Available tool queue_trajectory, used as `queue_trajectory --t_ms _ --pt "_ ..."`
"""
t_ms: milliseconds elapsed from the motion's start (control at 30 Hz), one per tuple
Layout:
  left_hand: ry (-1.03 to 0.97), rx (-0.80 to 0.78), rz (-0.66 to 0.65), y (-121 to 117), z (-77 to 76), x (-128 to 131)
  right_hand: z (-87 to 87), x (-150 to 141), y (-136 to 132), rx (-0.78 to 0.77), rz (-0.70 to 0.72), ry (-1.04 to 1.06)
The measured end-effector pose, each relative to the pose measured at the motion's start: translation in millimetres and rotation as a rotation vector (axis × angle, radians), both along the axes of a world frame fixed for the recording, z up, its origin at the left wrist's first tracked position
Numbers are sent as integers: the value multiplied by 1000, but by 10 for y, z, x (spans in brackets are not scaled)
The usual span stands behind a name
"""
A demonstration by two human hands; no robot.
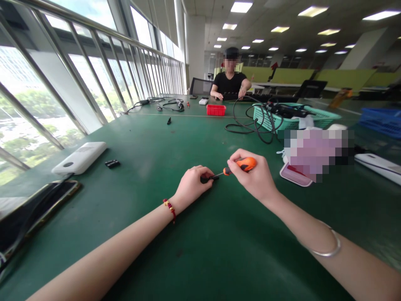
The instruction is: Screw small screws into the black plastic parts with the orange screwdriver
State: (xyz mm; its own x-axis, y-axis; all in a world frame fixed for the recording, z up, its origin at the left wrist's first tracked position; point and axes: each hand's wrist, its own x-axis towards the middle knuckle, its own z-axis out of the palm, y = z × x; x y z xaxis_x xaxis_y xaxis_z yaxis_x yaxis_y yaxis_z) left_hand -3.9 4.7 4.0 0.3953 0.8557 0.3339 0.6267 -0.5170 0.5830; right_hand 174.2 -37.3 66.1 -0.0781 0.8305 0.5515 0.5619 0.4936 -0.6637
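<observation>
My right hand (pixel 255 179) is closed around a screwdriver (pixel 247 164) with an orange and black handle. Its thin shaft points left, and the tip meets a small black part (pixel 214 177) low over the green table (pixel 175 259). The fingers of my left hand (pixel 192 184) grip that black part from the left; much of it is hidden, so I cannot make out its kind. Further left lies another small black piece (pixel 112 163), apart from both hands.
At left are a white power bank (pixel 82 157) and a phone (pixel 37 213). Beyond stand a red tray (pixel 216 110) and a green basket (pixel 296 119) with black cables. A pink item (pixel 313 154) lies right. A person (pixel 231 81) sits across the table.
</observation>
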Motion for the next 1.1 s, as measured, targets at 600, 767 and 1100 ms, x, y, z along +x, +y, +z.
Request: queue_trajectory --t_ms 600,767,1100 --pt "144 42 104 -6 44 -173 -652 450 308 -43 -9 -165" --pt "114 13 133 48 50 -254 -655 472 323 -65 20 -159" --pt "127 32 170 138 17 -354 -676 473 337 -90 31 -161"
